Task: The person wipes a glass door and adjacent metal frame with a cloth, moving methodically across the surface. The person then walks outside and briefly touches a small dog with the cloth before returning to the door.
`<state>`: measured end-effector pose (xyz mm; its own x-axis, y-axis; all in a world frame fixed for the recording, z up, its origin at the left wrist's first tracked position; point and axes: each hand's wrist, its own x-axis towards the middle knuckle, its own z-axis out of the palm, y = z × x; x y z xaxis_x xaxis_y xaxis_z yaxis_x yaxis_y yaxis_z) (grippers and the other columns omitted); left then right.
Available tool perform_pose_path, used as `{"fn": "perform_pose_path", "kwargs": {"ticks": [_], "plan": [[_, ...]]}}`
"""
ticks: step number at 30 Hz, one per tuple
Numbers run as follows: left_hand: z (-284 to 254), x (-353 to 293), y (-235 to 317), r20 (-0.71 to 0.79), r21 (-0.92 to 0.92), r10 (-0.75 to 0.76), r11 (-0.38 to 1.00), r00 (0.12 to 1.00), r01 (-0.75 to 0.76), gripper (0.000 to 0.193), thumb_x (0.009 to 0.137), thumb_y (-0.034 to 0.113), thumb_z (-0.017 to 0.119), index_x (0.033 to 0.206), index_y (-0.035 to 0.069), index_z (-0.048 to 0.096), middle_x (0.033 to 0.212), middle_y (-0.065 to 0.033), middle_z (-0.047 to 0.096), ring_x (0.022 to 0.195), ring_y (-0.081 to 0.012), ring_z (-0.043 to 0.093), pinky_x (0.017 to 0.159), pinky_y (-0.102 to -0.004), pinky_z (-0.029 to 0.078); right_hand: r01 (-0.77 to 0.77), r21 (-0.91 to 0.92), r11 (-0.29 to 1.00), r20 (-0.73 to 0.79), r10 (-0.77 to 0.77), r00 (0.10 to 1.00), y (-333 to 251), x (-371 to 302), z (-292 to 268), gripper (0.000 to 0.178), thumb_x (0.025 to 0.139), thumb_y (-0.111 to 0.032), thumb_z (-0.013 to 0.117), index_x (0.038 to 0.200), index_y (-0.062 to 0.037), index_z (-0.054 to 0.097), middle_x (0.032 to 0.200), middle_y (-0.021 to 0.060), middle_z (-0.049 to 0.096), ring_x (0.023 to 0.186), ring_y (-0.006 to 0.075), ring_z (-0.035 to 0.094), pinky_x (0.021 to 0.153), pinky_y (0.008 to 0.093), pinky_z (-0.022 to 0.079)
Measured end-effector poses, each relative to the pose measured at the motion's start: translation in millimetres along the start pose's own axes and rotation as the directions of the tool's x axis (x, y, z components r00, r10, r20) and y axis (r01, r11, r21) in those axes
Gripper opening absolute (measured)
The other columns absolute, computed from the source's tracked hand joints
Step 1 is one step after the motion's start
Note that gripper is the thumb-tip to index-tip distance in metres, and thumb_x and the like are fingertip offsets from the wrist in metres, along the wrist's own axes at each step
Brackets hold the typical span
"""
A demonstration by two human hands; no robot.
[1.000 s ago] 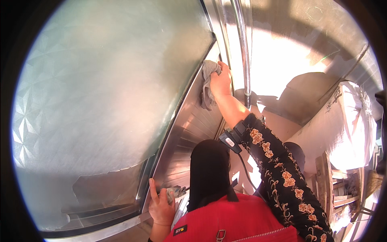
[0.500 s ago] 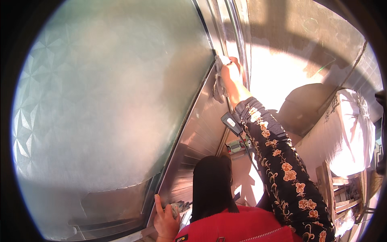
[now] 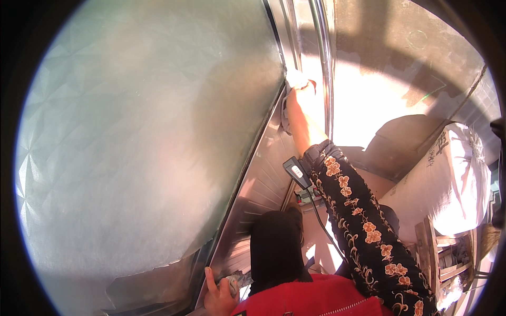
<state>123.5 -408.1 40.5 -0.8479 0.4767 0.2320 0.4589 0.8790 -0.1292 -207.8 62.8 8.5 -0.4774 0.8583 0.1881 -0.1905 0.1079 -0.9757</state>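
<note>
A large patterned frosted glass pane (image 3: 137, 137) in a dark-edged metal frame fills the left side. My right hand (image 3: 302, 105), at the end of a black flower-embroidered sleeve, is closed on a pale cloth (image 3: 286, 120) and presses it against the frame's edge near the upper middle. Low in the view, my left hand (image 3: 221, 299) rests at the frame's lower edge with its index finger stretched along it. Its other fingers curl round a greyish cloth (image 3: 241, 280). Between the hands runs a ribbed metal panel (image 3: 258, 174).
A curved metal rail (image 3: 326, 58) rises beside my right hand. A black corded device (image 3: 297, 173) hangs by my sleeve, above a small green-and-red object (image 3: 304, 197). On the right are a stuffed white sack (image 3: 448, 179) and a wooden rack (image 3: 429, 247).
The view has shifted slightly. My right hand stays at the frame edge with its cloth, a little altered in angle. My left hand sits slightly lower in the picture, still with its cloth.
</note>
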Motion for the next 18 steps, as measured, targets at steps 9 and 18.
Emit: {"fn": "perform_pose_path", "kwargs": {"ticks": [9, 18], "plan": [[4.7, 3.1, -1.9, -0.052, -0.001, 0.060, 0.998, 0.997, -0.061, 0.022, 0.076, 0.027, 0.076, 0.089, 0.012, 0.067, 0.154, -0.0299, 0.029, 0.083, -0.0278, 0.071, 0.060, -0.0341, 0.056, 0.049, -0.022, 0.999, 0.018, -0.049, 0.999, 0.9, 1.9, -18.3, 0.032, 0.094, -0.023, 0.053, 0.119, -0.0048, 0.062, 0.102, 0.0099, 0.066, 0.089, 0.0220, 0.061, 0.079, 0.0366, 0.049], [-4.0, 7.8, 3.8, -0.021, 0.007, 0.038, 0.999, 0.999, -0.038, 0.021, 0.078, 0.027, 0.075, 0.089, 0.011, 0.066, 0.156, -0.0276, 0.027, 0.082, -0.0279, 0.070, 0.060, -0.0354, 0.055, 0.132, -0.272, 0.953, -0.104, -0.165, 0.981, 15.0, 1.5, -17.0, 0.032, 0.096, -0.026, 0.053, 0.120, -0.0079, 0.064, 0.095, 0.0060, 0.066, 0.076, 0.0181, 0.061, 0.069, 0.0352, 0.051]]}}
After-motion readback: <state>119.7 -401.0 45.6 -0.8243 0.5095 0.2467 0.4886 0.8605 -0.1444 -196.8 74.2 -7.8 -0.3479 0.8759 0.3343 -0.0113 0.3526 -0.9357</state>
